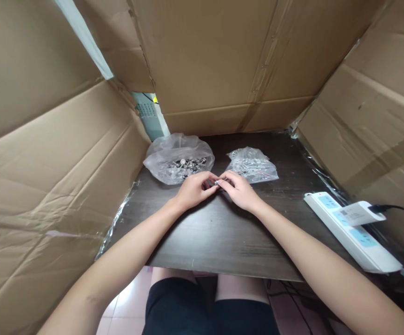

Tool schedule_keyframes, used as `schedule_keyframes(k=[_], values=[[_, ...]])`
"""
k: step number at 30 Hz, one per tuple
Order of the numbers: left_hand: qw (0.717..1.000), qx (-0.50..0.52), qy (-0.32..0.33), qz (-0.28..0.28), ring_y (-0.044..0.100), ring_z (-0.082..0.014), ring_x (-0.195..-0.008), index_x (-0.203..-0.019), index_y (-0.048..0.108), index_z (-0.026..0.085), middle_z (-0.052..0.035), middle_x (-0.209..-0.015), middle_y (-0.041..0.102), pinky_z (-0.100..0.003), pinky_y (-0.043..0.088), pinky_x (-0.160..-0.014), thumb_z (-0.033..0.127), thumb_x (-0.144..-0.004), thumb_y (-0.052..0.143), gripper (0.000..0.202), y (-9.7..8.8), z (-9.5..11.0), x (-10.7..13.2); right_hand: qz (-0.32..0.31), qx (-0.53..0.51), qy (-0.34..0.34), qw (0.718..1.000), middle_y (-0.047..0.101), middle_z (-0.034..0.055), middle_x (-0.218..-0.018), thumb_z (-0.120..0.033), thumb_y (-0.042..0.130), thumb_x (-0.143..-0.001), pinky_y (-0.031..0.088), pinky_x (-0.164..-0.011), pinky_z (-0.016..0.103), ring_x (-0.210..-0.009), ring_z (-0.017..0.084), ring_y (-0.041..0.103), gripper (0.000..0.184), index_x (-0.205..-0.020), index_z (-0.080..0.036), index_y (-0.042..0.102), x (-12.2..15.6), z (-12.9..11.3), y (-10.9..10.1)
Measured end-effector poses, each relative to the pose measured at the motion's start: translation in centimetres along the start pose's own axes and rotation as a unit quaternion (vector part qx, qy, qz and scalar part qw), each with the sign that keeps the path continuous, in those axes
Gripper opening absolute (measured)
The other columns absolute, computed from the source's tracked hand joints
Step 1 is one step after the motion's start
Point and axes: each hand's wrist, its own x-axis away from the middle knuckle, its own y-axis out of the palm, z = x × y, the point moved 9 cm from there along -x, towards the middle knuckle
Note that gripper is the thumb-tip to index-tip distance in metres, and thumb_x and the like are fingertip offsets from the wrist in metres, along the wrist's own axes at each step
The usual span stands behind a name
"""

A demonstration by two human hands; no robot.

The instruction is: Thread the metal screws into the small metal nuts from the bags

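Pinching a tiny metal part (217,182) between curled fingertips, the left hand (194,189) and right hand (241,191) were together over the table (202,232), just short of the bag (179,160) of loose pieces. With so little gripped, a slip could have sent it rolling off the near edge

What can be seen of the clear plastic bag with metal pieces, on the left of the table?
The clear plastic bag is thin, crumpled and slightly cloudy, slumped into a low rounded heap. Small silvery metal pieces lie piled inside, toward its front. It rests on the dark wooden table, near the cardboard wall on the left. The left hand, pinching a small silvery part together with the right hand, lies just in front; whether it touches the bag cannot be told.
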Motion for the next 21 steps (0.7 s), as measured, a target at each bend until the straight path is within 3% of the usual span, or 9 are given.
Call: schedule_keyframes(k=[4, 12, 21], values=[[1.0, -0.003, 0.0, -0.004, 0.064, -0.0117, -0.069, -0.103, 0.07, 0.018, -0.0013, -0.085, 0.071, -0.023, 0.051, -0.065, 0.025, -0.091, 0.067, 0.014, 0.05, 0.01, 0.01, -0.007, -0.008, 0.001, 1.0, 0.059, 0.0025, -0.087, -0.028, 0.057, -0.09, 0.043, -0.071, 0.031, -0.075, 0.016, 0.054, 0.011, -0.084, -0.02, 0.061, 0.01, 0.15, 0.16], [1.0, 0.007, -0.003, -0.002, 0.064, -0.0117, -0.069, -0.103, 0.07, 0.017, -0.0017, -0.086, 0.071, -0.023, 0.051, -0.064, 0.025, -0.091, 0.067, 0.014, -0.04, -0.03, -0.08, -0.017, 0.013, -0.005, 1.0, 0.057, 0.0033, -0.08, -0.033, 0.051, -0.097, 0.042, -0.075, 0.033, -0.078, 0.018, 0.055, 0.028, -0.074, -0.02, 0.06, -0.05, -0.03, 0.32], [1.0, 0.008, -0.005, -0.008, 0.063, -0.0113, -0.068, -0.105, 0.07, 0.018, -0.0016, -0.086, 0.071, -0.022, 0.049, -0.062, 0.025, -0.091, 0.066, 0.015, -0.02, -0.1, -0.01, 0.0, -0.004, 0.001, 1.0, 0.06, 0.0023, -0.085, -0.026, 0.057, -0.091, 0.042, -0.071, 0.031, -0.076, 0.017, 0.055, 0.009, -0.088, -0.02, 0.062, 0.0, 0.03, 0.15]])
